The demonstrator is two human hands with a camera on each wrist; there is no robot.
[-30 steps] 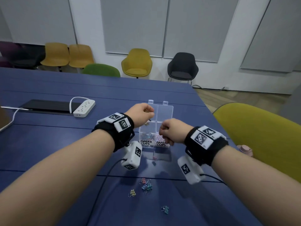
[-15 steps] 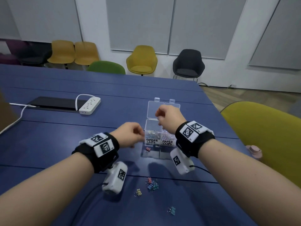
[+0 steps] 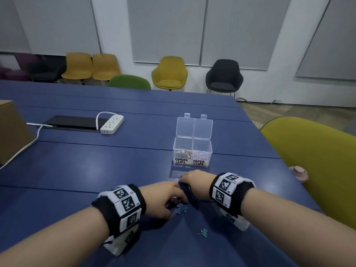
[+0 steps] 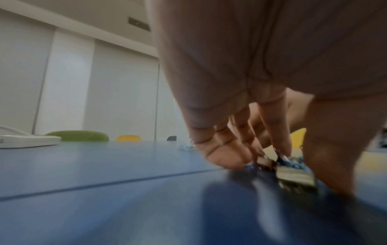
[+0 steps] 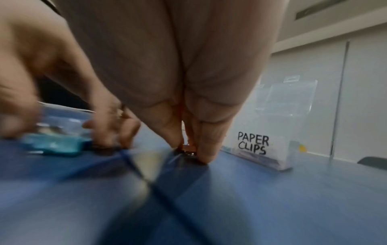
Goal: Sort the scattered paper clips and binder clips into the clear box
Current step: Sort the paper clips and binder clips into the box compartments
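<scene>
The clear box [image 3: 192, 149] stands open on the blue table [image 3: 96, 170]; its two labelled compartments hold binder clips and paper clips. Both hands are down on the table in front of it. My left hand [image 3: 176, 203] has its fingertips in a small pile of blue binder clips [image 3: 181, 208] and pinches a pale binder clip [image 4: 295, 176] between thumb and fingers. My right hand [image 5: 188, 152] pinches a small reddish clip [image 5: 187, 147] against the tabletop, close to the box's paper clip side [image 5: 261, 149]. One more blue binder clip [image 3: 203, 232] lies nearer to me.
A white power strip [image 3: 111, 125] and a black flat panel [image 3: 73, 122] lie at the far left. A cardboard box [image 3: 11, 132] stands at the left edge. A yellow-green chair [image 3: 317, 160] is close on the right, with a pink object [image 3: 298, 171] by the table's edge.
Both hands have come back from above the box and dropped to the table, the left onto the clip pile, the right onto a clip in front of the box.
</scene>
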